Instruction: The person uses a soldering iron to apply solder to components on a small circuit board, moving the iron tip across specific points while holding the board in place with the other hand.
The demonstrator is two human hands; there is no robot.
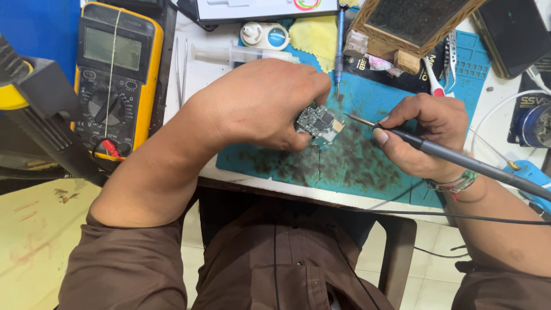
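My left hand (261, 103) pinches a small dark circuit board (315, 121) between thumb and fingers, just above a stained blue work mat (356, 166). My right hand (422, 135) grips a slim dark soldering iron (459, 159) like a pen. Its metal tip (353, 118) points left and sits close to the board's right edge, where a small tan part sticks out. I cannot tell whether the tip touches the board.
A yellow and black multimeter (115, 74) lies at the left. A syringe (241, 54), a yellow cloth (313, 37), a precision screwdriver (340, 40), tweezers (181, 69) and a wooden-framed block (410, 23) sit at the back. A solder spool (536, 123) is at the right.
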